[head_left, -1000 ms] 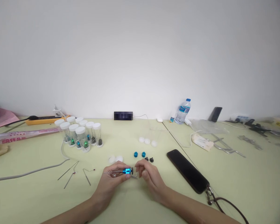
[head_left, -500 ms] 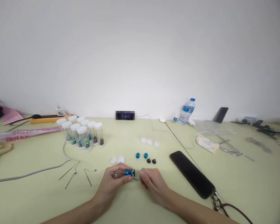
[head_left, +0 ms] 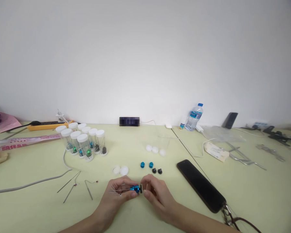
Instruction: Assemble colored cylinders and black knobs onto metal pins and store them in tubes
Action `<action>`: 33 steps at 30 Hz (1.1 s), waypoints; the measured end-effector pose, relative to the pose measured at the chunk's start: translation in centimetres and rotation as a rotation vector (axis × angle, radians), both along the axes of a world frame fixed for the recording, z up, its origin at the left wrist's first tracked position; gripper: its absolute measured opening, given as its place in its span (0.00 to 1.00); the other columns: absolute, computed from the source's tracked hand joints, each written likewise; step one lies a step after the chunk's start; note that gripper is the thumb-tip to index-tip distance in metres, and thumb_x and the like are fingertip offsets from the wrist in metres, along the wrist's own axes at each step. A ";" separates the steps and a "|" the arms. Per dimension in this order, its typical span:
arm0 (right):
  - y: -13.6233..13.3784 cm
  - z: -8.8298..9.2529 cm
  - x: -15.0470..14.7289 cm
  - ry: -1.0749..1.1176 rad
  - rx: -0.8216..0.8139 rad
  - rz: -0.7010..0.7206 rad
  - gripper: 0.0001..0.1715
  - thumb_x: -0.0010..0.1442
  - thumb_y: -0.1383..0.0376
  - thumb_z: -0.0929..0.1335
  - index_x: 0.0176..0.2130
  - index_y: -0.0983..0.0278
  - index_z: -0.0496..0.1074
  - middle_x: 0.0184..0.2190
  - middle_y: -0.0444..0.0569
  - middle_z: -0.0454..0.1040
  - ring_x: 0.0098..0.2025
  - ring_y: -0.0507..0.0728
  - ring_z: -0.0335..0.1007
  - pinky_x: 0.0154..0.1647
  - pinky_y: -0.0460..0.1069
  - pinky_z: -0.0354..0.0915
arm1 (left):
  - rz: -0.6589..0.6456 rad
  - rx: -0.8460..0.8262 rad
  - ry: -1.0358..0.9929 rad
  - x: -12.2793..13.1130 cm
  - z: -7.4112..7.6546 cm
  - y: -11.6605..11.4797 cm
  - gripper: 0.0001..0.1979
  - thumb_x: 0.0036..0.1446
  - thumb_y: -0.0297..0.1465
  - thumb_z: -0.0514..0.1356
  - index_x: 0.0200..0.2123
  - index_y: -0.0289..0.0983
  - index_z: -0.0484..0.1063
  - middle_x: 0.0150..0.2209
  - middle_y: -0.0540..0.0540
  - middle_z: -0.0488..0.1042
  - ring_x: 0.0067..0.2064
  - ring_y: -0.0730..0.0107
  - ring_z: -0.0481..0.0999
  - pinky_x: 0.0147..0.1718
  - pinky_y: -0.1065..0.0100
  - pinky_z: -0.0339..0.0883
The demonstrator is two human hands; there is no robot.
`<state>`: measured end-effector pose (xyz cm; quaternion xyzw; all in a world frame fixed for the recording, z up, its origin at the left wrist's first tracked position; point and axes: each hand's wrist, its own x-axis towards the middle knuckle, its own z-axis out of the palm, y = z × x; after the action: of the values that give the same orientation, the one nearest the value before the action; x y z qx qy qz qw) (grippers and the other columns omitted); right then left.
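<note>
My left hand is closed around a blue metal fitting with a black end facing right. A thin metal rod reaches left from the fitting, between the fingers. Close against that black end, the fingertips of my right hand pinch a small bent hex key, mostly hidden by the fingers. Beyond the hands lie two loose blue fittings and two black screws. White caps lie just past my left hand, and thin bent metal rods are to its left.
Several clear tubes with white lids stand at the left. More white caps lie further back. A black phone with a strap rests at the right. Behind are a water bottle, a small display and a yellow power strip.
My right fingers have closed in on the fitting's black end, and the hex key's visible part now points more upright. Both hands sit slightly lower in view, as the camera has shifted.
</note>
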<state>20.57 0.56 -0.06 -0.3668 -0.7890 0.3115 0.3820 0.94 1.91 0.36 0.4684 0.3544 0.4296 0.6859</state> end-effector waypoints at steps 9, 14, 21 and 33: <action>-0.2 0.3 0.1 -0.053 0.082 0.012 0.15 0.67 0.57 0.56 0.44 0.62 0.64 0.30 0.45 0.68 0.28 0.52 0.62 0.33 0.47 0.58 | -0.005 0.020 -0.016 0.0 -0.4 0.0 0.07 0.42 0.29 0.71 0.29 0.37 0.79 0.30 0.50 0.73 0.34 0.71 0.74 0.35 0.73 0.65; -0.1 -0.2 0.1 -0.057 0.101 -0.009 0.19 0.68 0.55 0.54 0.39 0.63 0.65 0.28 0.45 0.68 0.29 0.52 0.63 0.33 0.46 0.58 | -0.012 0.020 -0.035 0.0 -0.4 0.0 0.07 0.43 0.29 0.70 0.29 0.37 0.79 0.30 0.51 0.73 0.34 0.70 0.74 0.35 0.73 0.64; 0.1 -0.5 0.1 -0.035 0.040 -0.095 0.24 0.70 0.57 0.52 0.29 0.63 0.63 0.21 0.42 0.63 0.24 0.50 0.60 0.29 0.45 0.56 | 0.013 0.016 0.001 0.0 -0.2 0.2 0.07 0.43 0.29 0.70 0.29 0.37 0.79 0.30 0.50 0.74 0.35 0.71 0.74 0.36 0.73 0.64; -0.1 0.6 0.0 0.008 0.152 0.013 0.26 0.69 0.52 0.51 0.44 0.63 0.69 0.30 0.48 0.69 0.33 0.54 0.65 0.37 0.49 0.61 | -0.007 0.051 -0.034 0.1 0.0 0.2 0.07 0.43 0.29 0.70 0.29 0.37 0.80 0.31 0.47 0.78 0.35 0.68 0.75 0.37 0.71 0.65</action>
<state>20.57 0.50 0.54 -0.3305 -0.8112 0.2546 0.4097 1.08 2.14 0.35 0.4796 0.3299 0.4443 0.6810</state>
